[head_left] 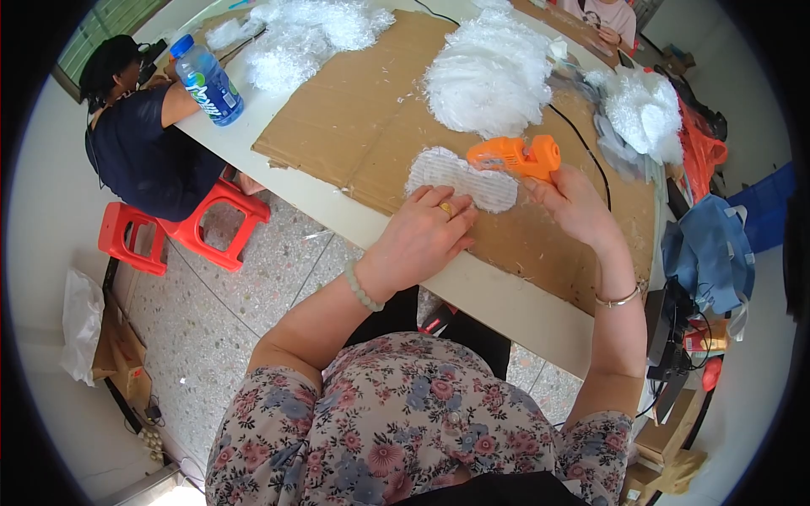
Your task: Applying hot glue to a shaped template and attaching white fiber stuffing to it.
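On the cardboard sheet in front of me lies a flat white lobed pad [477, 187] with faint lines across it. The fingers of my left hand [419, 236] close over its near left edge; their tips are partly hidden. My right hand [574, 207] grips an orange glue gun [516, 155], its front end turned left above the pad's far edge. Just beyond the gun sits a big heap of white shredded plastic film [489, 72].
The cardboard sheet [337, 131] covers much of the white table [540, 316]. A black cord [582, 139] crosses it at right. More white film [645, 114] and red bags [700, 152] lie farther right. A blue bottle [207, 80] stands far left, near a seated person [148, 143]. Another person [609, 21] sits across.
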